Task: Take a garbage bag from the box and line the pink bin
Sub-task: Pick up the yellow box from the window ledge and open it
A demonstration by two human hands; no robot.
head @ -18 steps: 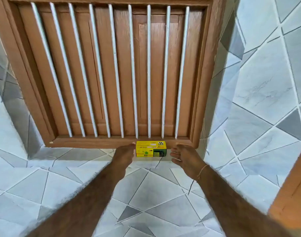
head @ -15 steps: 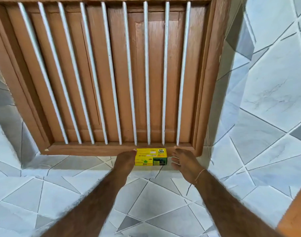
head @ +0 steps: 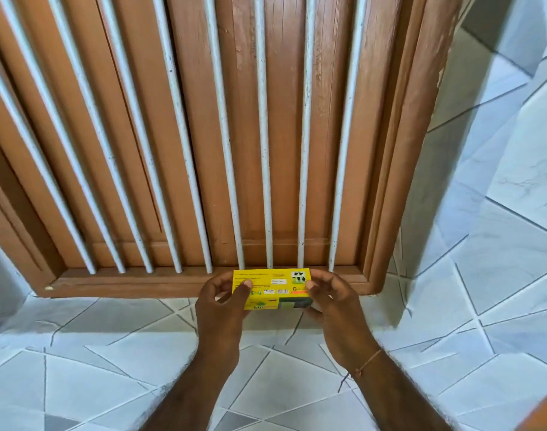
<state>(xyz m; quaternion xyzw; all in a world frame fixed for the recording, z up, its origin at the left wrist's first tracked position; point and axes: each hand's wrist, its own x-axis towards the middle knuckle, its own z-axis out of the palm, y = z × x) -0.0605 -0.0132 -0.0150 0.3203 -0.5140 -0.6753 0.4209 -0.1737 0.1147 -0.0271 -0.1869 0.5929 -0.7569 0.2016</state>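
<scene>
Both forearms reach out over pale tiled wall [head: 141, 368]. Thin thread bracelet [head: 370, 362] on right wrist. Left hand [head: 220, 309] pinches left end of yellow box [head: 270, 287], thumb on top face. Right hand [head: 334, 306] grips right end, fingers curled round it. Box sits between hands, right at wooden sill [head: 141, 283]. Just past hands: white bars [head: 264, 150] over brown wooden shutter [head: 284, 104].

At the lower middle of the frame both hands hold a yellow box [head: 272, 287] against the sill of a brown wooden window [head: 284, 135] with white vertical bars [head: 264, 150]. The left hand [head: 222, 303] grips its left end, the right hand [head: 331, 303] its right end. Pale tiled walls [head: 499, 244] surround the window.
</scene>
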